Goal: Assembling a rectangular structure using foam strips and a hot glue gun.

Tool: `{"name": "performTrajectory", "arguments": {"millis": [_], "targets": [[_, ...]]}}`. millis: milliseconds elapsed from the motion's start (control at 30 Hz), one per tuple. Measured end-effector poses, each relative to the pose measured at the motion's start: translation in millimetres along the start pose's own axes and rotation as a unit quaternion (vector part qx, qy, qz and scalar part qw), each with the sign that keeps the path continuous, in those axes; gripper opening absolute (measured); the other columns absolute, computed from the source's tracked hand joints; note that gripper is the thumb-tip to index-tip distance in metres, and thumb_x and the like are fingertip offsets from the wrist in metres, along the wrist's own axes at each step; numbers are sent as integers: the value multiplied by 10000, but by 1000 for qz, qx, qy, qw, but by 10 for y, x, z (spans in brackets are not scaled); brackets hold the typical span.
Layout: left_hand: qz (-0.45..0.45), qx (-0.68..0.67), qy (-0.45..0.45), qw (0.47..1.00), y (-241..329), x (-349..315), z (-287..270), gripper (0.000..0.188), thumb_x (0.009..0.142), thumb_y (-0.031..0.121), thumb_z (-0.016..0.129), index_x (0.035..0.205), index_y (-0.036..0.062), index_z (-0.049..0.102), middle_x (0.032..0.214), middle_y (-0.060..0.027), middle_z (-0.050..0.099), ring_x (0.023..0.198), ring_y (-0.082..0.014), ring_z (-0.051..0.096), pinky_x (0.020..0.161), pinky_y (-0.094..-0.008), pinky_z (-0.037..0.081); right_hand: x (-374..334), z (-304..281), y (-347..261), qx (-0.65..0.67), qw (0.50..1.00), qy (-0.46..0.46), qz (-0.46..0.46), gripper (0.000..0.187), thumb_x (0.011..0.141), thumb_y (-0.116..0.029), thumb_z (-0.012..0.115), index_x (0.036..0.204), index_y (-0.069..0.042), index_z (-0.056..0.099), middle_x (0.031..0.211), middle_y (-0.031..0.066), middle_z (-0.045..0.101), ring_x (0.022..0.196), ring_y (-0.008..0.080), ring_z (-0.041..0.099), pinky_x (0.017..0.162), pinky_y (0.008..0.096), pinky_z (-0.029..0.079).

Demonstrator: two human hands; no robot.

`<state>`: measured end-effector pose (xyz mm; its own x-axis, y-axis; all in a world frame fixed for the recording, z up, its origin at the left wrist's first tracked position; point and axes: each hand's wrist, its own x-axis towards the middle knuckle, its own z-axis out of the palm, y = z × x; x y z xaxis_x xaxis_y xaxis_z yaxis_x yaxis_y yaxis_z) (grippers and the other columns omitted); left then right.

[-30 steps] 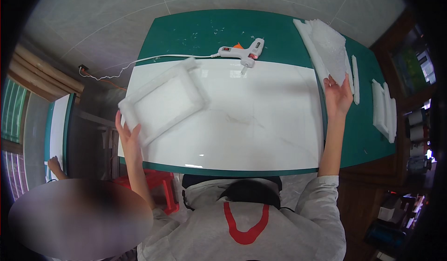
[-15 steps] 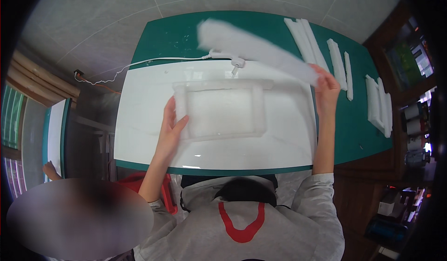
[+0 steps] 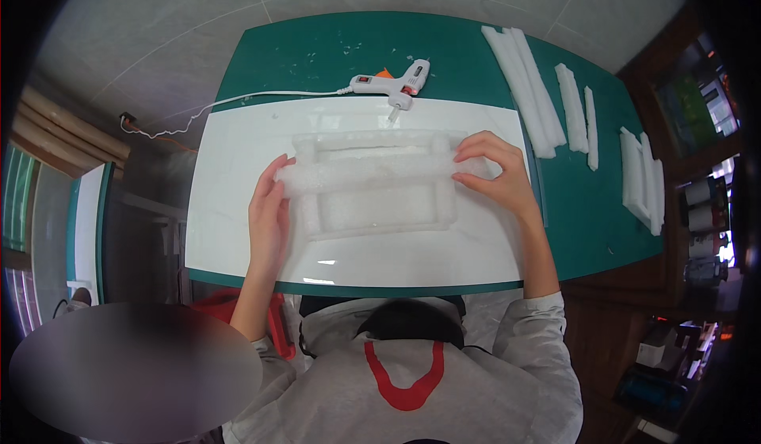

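A long white foam strip (image 3: 372, 171) lies across a rectangular white foam frame (image 3: 372, 227), over its upper half. My left hand (image 3: 271, 198) is closed on the strip's left end, thumb and fingers around it. At the other end my right hand (image 3: 495, 170) pinches the strip between thumb and fingers. Both rest over a glossy white board (image 3: 238, 206) on the table. Just beyond the frame lies a white hot glue gun (image 3: 388, 86), its nozzle pointing toward the frame and its cord running off to the left.
On the green table top (image 3: 587, 222) at the right lie several more foam strips (image 3: 527, 95) and a small stack of foam pieces (image 3: 640, 178). Small white scraps dot the far left of the table. A red stool (image 3: 277, 325) shows below the near edge.
My right hand has brought the foam strip down from the raised slant to level across the frame. My left hand has moved from the frame's left side to the strip's left end.
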<state>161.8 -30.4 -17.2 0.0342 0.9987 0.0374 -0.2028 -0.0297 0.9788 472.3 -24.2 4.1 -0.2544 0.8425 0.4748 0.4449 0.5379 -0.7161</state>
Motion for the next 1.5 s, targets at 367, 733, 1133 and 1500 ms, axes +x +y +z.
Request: {"name": "performTrajectory", "arguments": {"millis": [367, 733, 1133, 1500], "targets": [[45, 127, 17, 991, 20, 116, -33, 360, 807, 83, 458, 1162, 30, 422, 1135, -78, 456, 1042, -146, 407, 873, -255, 319, -30, -31, -2, -37, 999, -40, -3, 183, 582, -38, 690, 747, -64, 614, 835, 34, 551, 818, 172, 516, 705, 263, 426], [276, 600, -325, 677, 213, 1777, 665, 410, 736, 111, 573, 1126, 95, 448, 1127, -70, 443, 1036, -240, 424, 860, -335, 370, -16, -53, -37, -42, 997, -56, -12, 177, 597, -11, 672, 760, -49, 615, 856, 52, 557, 830, 189, 516, 713, 266, 416], [162, 664, -456, 570, -138, 2361, 1066, 436, 715, 149, 606, 1111, 45, 456, 1175, -94, 364, 946, -285, 465, 827, -352, 395, -41, -58, -43, -45, 997, -51, -31, 202, 594, -18, 679, 784, -63, 624, 864, 41, 572, 821, 188, 485, 697, 280, 417], [197, 362, -222, 883, 1189, 2293, -192, 298, 837, 254, 479, 1059, 57, 496, 982, -37, 531, 822, -91, 482, 682, -229, 408, -26, -111, 1, -66, 996, -34, -51, 172, 618, -27, 662, 777, -68, 613, 848, 42, 567, 834, 197, 489, 730, 282, 411]]}}
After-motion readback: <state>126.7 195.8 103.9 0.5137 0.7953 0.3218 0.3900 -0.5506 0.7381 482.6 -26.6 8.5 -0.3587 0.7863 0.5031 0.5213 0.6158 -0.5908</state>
